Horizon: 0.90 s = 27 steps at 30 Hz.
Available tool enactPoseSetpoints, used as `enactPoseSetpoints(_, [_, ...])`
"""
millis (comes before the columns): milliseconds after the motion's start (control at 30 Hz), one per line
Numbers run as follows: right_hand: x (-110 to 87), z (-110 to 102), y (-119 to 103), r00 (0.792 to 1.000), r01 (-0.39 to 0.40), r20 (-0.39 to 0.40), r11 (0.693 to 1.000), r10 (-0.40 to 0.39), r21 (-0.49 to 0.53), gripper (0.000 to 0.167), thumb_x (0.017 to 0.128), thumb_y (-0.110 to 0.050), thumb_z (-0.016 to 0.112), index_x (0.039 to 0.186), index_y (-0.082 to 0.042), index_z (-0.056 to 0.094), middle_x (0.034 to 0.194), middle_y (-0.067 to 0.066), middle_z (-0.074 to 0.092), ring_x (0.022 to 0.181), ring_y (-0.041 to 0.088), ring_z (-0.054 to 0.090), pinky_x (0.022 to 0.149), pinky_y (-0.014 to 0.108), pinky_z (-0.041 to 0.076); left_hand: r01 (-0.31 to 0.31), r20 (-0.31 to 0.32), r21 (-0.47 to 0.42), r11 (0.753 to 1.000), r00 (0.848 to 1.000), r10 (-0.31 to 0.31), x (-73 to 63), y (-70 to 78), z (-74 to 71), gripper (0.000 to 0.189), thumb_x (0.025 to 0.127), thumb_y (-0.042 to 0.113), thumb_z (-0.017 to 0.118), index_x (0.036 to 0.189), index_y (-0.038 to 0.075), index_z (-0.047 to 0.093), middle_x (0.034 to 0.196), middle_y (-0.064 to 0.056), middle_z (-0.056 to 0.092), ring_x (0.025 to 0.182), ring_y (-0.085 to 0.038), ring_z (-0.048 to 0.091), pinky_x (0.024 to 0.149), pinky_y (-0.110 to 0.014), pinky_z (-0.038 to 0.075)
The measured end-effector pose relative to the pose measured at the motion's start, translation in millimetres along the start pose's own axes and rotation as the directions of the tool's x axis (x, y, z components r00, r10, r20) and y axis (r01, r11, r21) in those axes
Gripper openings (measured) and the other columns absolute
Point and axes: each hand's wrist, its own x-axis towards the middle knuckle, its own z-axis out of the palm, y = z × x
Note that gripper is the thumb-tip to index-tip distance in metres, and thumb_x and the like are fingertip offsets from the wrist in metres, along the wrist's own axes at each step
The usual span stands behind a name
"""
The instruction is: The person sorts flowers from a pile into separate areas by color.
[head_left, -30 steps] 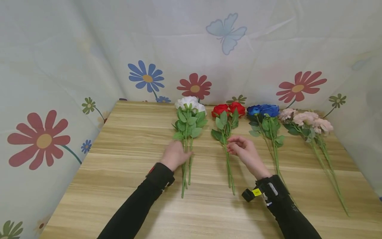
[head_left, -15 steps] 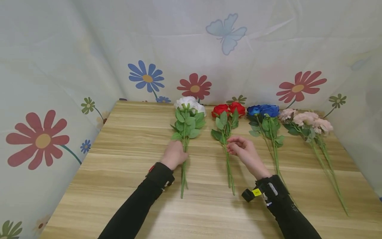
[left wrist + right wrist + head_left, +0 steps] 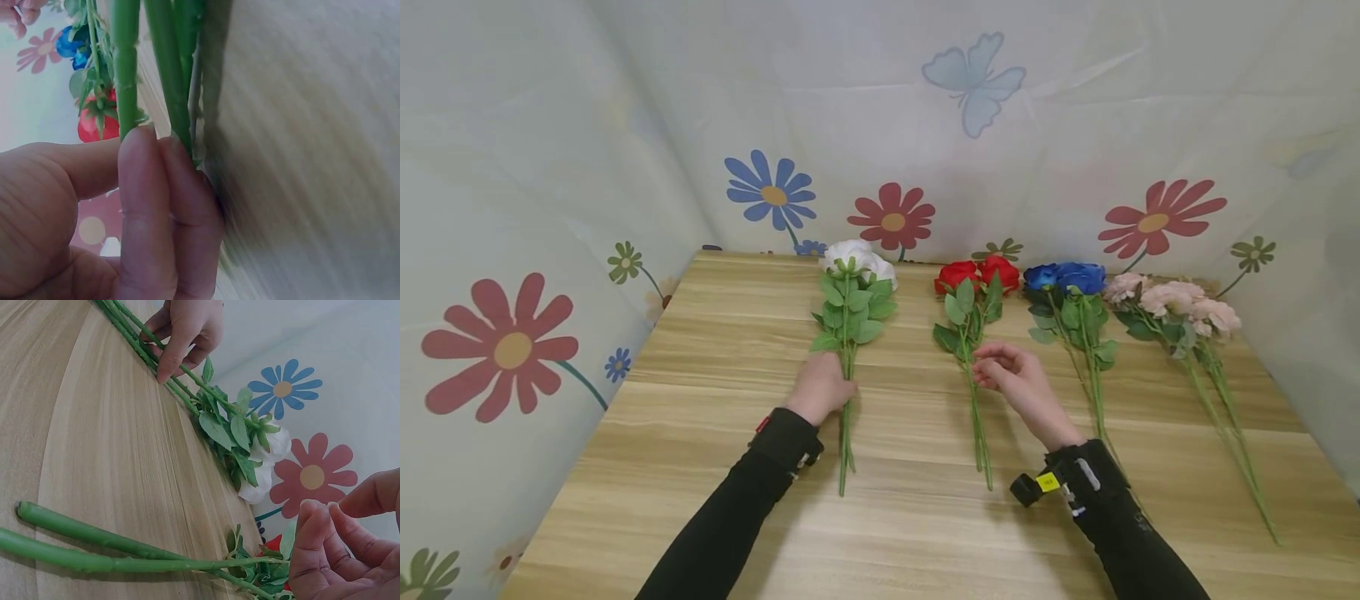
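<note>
In the head view my left hand (image 3: 822, 387) has its thumb and fingers round the green stems (image 3: 846, 425) of the white roses (image 3: 859, 260). The left wrist view shows several stems (image 3: 165, 69) at the fingertips, low over the wood. Beside the stems of the red roses (image 3: 977, 273) hovers my right hand (image 3: 1021, 392), its fingers loosely bent and the thumb near the fingertips. In the right wrist view nothing shows between that hand's thumb and fingers (image 3: 312, 531); the red roses' stems (image 3: 112, 556) lie on the table apart from it.
Blue roses (image 3: 1075, 277) and pale pink flowers (image 3: 1176, 300) lie on the wooden table (image 3: 700, 400) to the right, their stems pointing toward me. A white sheet (image 3: 820, 92) printed with flowers and a butterfly rises behind and along the left side.
My left hand has drawn the white roses' stems closer together and shifted the bunch left, away from the red roses. The right hand stays in place.
</note>
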Motion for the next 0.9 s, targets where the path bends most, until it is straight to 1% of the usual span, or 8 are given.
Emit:
enactPoseSetpoints(133, [1.0, 1, 2, 1.0, 0.01, -0.015, 1.0, -0.01, -0.017, 0.032, 0.103, -0.009, 0.05, 0.128, 0.011, 0.053, 0.101, 0.008, 0.069, 0.085, 0.002, 0.065, 0.082, 0.022, 0.058, -0.008, -0.009, 0.01, 1.0, 1.0, 0.008, -1.1, -2.2, -2.6, 0.03, 0.092, 0.018, 0.069, 0.066, 0.008, 0.057, 0.054, -0.002, 0.058, 0.039, -0.011, 0.052, 0.042, -0.023, 0.042])
enactPoseSetpoints(267, [2.8, -1, 3, 0.998, 0.047, -0.045, 0.996, -0.05, -0.07, 0.032, 0.102, -0.005, 0.049, 0.128, 0.013, 0.053, 0.106, 0.022, 0.068, 0.083, 0.0, 0.065, 0.08, 0.021, 0.058, -0.016, -0.032, 0.011, 1.0, 0.999, 0.016, -1.4, -4.2, -4.9, 0.035, 0.095, 0.029, 0.068, 0.068, 0.011, 0.054, 0.057, -0.001, 0.052, 0.043, -0.013, 0.05, 0.042, -0.024, 0.041])
enactPoseSetpoints(433, [3.2, -10, 4, 0.988, 0.12, -0.068, 0.97, -0.137, -0.213, 0.031, 0.099, -0.002, 0.049, 0.126, 0.013, 0.056, 0.111, 0.032, 0.065, 0.082, 0.002, 0.065, 0.078, 0.021, 0.058, -0.065, -0.123, 0.075, 0.995, 0.99, 0.074, -3.2, -4.8, -8.5, 0.043, 0.096, 0.037, 0.066, 0.065, 0.014, 0.048, 0.058, 0.002, 0.043, 0.048, -0.014, 0.045, 0.042, -0.026, 0.035])
enactPoseSetpoints(500, [1.7, -15, 6, 0.982, 0.138, -0.082, 0.946, -0.168, -0.293, 0.031, 0.099, -0.003, 0.05, 0.125, 0.011, 0.057, 0.111, 0.03, 0.066, 0.086, 0.008, 0.065, 0.079, 0.019, 0.056, -0.089, -0.163, 0.113, 0.99, 0.981, 0.107, -5.2, -3.7, -10.3, 0.043, 0.097, 0.039, 0.065, 0.067, 0.011, 0.052, 0.058, 0.0, 0.046, 0.048, -0.015, 0.046, 0.042, -0.026, 0.035])
enactPoseSetpoints(567, [-0.5, -21, 8, 0.975, 0.15, -0.098, 0.918, -0.198, -0.368, 0.031, 0.099, -0.005, 0.051, 0.125, 0.01, 0.058, 0.11, 0.028, 0.067, 0.091, 0.018, 0.066, 0.079, 0.018, 0.053, -0.1, -0.194, 0.141, 0.985, 0.973, 0.126, -8.2, -2.4, -13.1, 0.042, 0.098, 0.041, 0.063, 0.075, 0.006, 0.06, 0.064, -0.005, 0.057, 0.053, -0.019, 0.054, 0.044, -0.028, 0.039])
enactPoseSetpoints(700, [-4.6, -31, 13, 0.946, 0.175, -0.144, 0.834, -0.289, -0.524, 0.031, 0.099, -0.008, 0.051, 0.125, 0.006, 0.061, 0.107, 0.024, 0.069, 0.097, 0.032, 0.067, 0.08, 0.025, 0.053, -0.106, -0.254, 0.164, 0.981, 0.956, 0.146, -12.7, -3.3, -19.4, 0.047, 0.099, 0.044, 0.061, 0.107, -0.002, 0.068, 0.096, -0.018, 0.074, 0.075, -0.03, 0.071, 0.055, -0.036, 0.053])
enactPoseSetpoints(767, [-6.2, -37, 17, 0.924, 0.2, -0.155, 0.788, -0.348, -0.582, 0.031, 0.099, -0.009, 0.052, 0.125, 0.005, 0.061, 0.105, 0.023, 0.07, 0.094, 0.034, 0.068, 0.079, 0.034, 0.057, -0.125, -0.297, 0.175, 0.977, 0.939, 0.173, -14.9, -5.1, -22.6, 0.049, 0.099, 0.044, 0.061, 0.116, -0.001, 0.066, 0.107, -0.019, 0.074, 0.085, -0.034, 0.073, 0.062, -0.04, 0.057])
enactPoseSetpoints(900, [-10.1, -50, 24, 0.878, 0.239, -0.165, 0.71, -0.449, -0.663, 0.029, 0.097, -0.007, 0.057, 0.122, 0.008, 0.062, 0.103, 0.027, 0.066, 0.091, 0.038, 0.066, 0.078, 0.05, 0.057, -0.195, -0.358, 0.204, 0.959, 0.897, 0.258, -19.1, -10.5, -29.8, 0.046, 0.099, 0.041, 0.062, 0.122, 0.001, 0.062, 0.112, -0.019, 0.071, 0.091, -0.036, 0.072, 0.065, -0.045, 0.058])
